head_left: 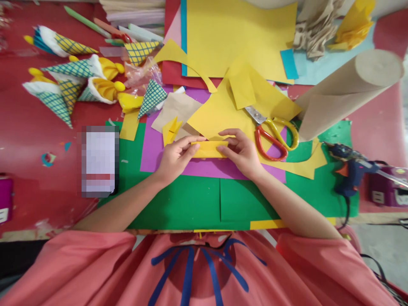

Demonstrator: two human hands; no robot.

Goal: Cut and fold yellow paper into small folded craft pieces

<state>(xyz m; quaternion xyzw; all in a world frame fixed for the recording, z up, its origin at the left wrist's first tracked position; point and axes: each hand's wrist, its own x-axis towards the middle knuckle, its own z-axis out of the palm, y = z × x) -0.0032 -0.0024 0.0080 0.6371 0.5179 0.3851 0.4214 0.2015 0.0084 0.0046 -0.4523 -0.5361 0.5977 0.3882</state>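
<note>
A blurred patch (100, 163) hides something at left — the folded yellow strip (208, 149) lies between left hand (174, 158) and right hand (242, 154), both pinching its ends.

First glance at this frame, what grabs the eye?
Dead centre, the left hand and right hand pinch a folded yellow paper strip over purple and green sheets. Right of them lie red-and-yellow scissors and a blue glue gun; paper cones cluster upper left.
</note>
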